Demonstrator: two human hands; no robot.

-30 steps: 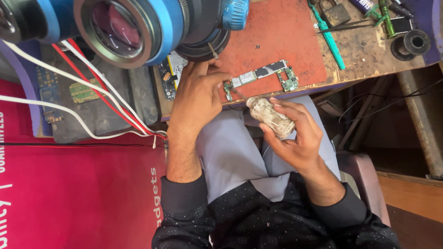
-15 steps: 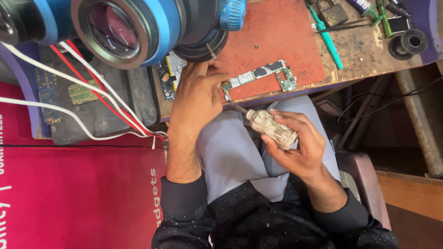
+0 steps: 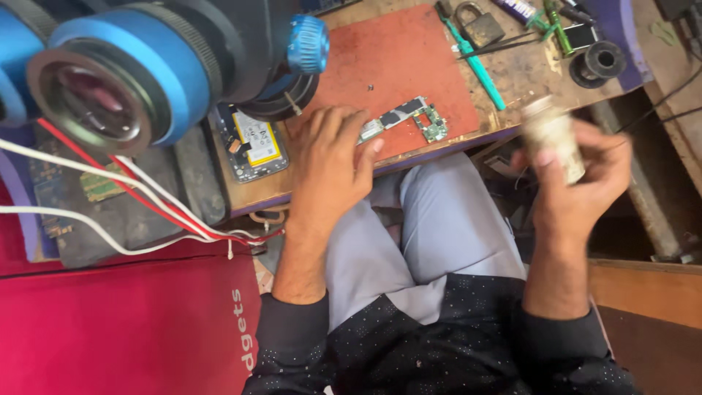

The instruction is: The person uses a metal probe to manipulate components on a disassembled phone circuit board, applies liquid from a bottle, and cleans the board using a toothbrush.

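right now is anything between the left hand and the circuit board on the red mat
Nothing visible. The left hand lies flat on the red mat, fingertips right beside the circuit board. The right hand holds a small bottle off to the side.

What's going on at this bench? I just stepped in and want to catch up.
A seated person works at a cluttered wooden bench under a blue-ringed microscope. The left hand rests on the red rubber mat, fingertips against a long green phone circuit board. The right hand holds a small pale, grimy bottle off the bench edge; it is blurred. An opened phone with a yellow battery lies to the left.
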